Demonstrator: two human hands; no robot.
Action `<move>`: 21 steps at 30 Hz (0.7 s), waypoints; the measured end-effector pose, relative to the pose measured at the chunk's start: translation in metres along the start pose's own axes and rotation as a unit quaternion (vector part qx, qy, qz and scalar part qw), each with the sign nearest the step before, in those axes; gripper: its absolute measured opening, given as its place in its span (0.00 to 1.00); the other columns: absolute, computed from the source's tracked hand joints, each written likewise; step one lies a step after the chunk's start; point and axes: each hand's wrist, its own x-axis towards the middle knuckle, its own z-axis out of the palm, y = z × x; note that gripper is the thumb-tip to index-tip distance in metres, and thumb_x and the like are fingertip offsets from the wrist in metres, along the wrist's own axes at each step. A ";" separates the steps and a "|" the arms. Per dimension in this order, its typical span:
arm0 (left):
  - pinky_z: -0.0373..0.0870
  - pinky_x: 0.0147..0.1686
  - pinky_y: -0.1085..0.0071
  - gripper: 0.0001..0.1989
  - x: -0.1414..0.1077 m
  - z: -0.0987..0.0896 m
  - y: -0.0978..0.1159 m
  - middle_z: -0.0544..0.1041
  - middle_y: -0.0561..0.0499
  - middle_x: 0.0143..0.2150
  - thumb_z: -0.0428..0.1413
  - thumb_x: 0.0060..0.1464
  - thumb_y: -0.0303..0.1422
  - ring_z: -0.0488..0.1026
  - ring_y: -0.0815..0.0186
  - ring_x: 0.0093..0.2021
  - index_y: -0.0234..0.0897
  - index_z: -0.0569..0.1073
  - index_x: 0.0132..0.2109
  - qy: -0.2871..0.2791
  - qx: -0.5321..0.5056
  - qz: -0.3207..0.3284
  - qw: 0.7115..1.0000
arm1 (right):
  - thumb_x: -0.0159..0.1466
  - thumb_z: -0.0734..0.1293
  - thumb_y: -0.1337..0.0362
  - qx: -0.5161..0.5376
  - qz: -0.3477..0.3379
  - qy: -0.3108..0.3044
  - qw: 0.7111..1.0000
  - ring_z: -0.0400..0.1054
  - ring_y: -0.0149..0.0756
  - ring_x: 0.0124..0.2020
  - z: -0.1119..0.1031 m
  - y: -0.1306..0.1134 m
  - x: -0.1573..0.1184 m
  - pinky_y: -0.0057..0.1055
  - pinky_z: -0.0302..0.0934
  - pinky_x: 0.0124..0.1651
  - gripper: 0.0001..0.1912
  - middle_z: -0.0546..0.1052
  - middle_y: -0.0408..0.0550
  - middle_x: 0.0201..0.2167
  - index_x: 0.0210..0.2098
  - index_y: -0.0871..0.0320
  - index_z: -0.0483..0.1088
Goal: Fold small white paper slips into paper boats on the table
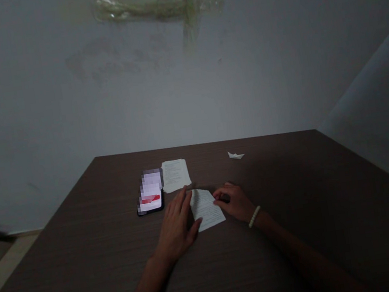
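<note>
A sheet of paper with lines of writing point(207, 211) lies on the dark wooden table between my hands, its upper right corner cut off or folded. My left hand point(177, 224) rests along the sheet's left edge, fingers stretched out and thumb on the lower left part. At the right edge, my right hand point(235, 202) pinches the paper between thumb and forefinger; a bracelet of pale beads circles that wrist.
A phone point(151, 190) with a lit screen lies left of a stack of printed papers point(176, 174), behind my left hand. A small folded paper boat point(236, 155) sits farther back on the table point(87, 259). Behind the table stands a wall point(186, 93).
</note>
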 end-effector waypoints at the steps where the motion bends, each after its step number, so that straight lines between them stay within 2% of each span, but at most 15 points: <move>1: 0.57 0.61 0.50 0.38 -0.001 0.001 -0.001 0.51 0.37 0.69 0.54 0.58 0.37 0.53 0.49 0.66 0.38 0.43 0.69 0.010 -0.006 -0.012 1.000 | 0.55 0.71 0.70 0.001 0.001 0.004 1.000 0.69 0.36 0.34 0.000 0.000 0.000 0.35 0.62 0.42 0.05 0.76 0.44 0.29 0.32 0.56 0.73; 5: 0.60 0.59 0.50 0.39 -0.002 0.004 -0.006 0.61 0.36 0.64 0.56 0.57 0.39 0.60 0.50 0.63 0.36 0.45 0.68 0.054 -0.047 -0.073 0.995 | 0.56 0.70 0.69 0.019 0.030 0.024 0.999 0.69 0.35 0.32 -0.002 -0.002 -0.001 0.32 0.62 0.38 0.02 0.75 0.45 0.28 0.29 0.57 0.73; 8: 0.66 0.55 0.53 0.31 0.000 0.002 -0.008 0.71 0.41 0.56 0.56 0.57 0.37 0.69 0.54 0.55 0.38 0.56 0.64 0.072 -0.109 -0.110 0.985 | 0.57 0.70 0.67 0.044 0.050 0.028 0.997 0.68 0.35 0.32 -0.004 -0.004 -0.001 0.31 0.62 0.37 0.01 0.75 0.45 0.28 0.29 0.57 0.73; 11: 0.72 0.46 0.58 0.13 0.004 -0.002 -0.007 0.77 0.46 0.44 0.55 0.57 0.37 0.74 0.58 0.44 0.38 0.73 0.48 0.067 -0.158 -0.138 0.975 | 0.57 0.69 0.66 0.064 0.055 0.023 0.996 0.68 0.34 0.31 -0.005 -0.005 0.000 0.31 0.62 0.36 0.02 0.75 0.45 0.27 0.29 0.57 0.73; 14: 0.73 0.42 0.61 0.09 0.007 -0.005 -0.006 0.79 0.48 0.37 0.55 0.57 0.37 0.76 0.60 0.39 0.37 0.76 0.39 0.082 -0.197 -0.166 0.963 | 0.57 0.69 0.66 0.078 0.053 0.020 0.995 0.68 0.34 0.30 -0.004 -0.006 0.000 0.30 0.62 0.35 0.02 0.75 0.45 0.27 0.29 0.58 0.73; 19: 0.74 0.39 0.64 0.10 0.008 -0.006 -0.005 0.79 0.49 0.36 0.56 0.56 0.37 0.76 0.62 0.36 0.37 0.76 0.40 0.087 -0.238 -0.191 0.948 | 0.57 0.69 0.67 0.096 0.049 0.015 0.994 0.68 0.32 0.29 -0.002 -0.005 -0.001 0.29 0.61 0.34 0.02 0.75 0.44 0.26 0.28 0.58 0.73; 21: 0.74 0.41 0.62 0.12 0.008 -0.006 -0.004 0.78 0.48 0.40 0.57 0.56 0.37 0.76 0.61 0.40 0.36 0.74 0.45 0.093 -0.237 -0.182 0.950 | 0.57 0.69 0.67 0.098 0.046 0.017 0.994 0.68 0.32 0.29 -0.001 -0.005 -0.001 0.28 0.61 0.33 0.02 0.75 0.44 0.26 0.28 0.58 0.73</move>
